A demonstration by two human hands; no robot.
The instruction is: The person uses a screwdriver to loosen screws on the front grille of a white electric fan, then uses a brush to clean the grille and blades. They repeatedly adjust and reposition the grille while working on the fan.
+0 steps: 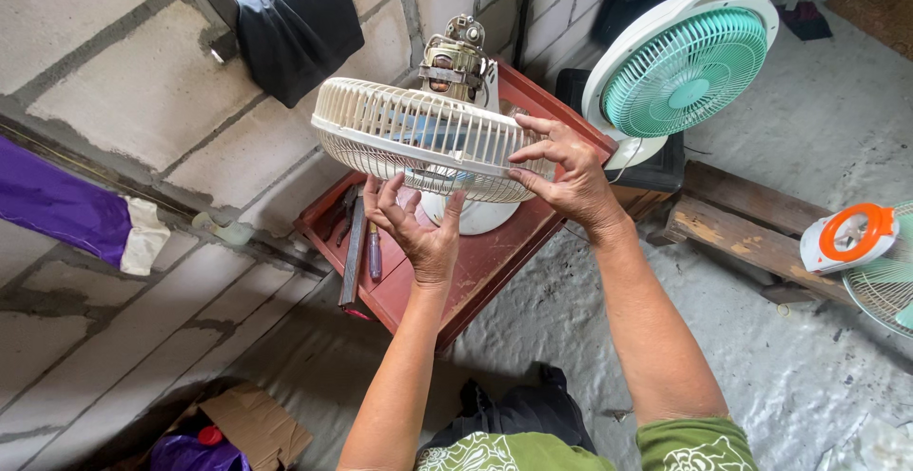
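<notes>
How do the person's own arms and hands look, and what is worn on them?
Both forearms are bare, and the left hand and right hand wear no gloves. No ring, watch or bracelet shows. Short green sleeves with a white pattern appear at the lower edge.

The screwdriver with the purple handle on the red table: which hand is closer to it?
Left. The left hand is just beside the screwdriver, under the fan's cream grille; the right hand grips the grille's far side.
</notes>
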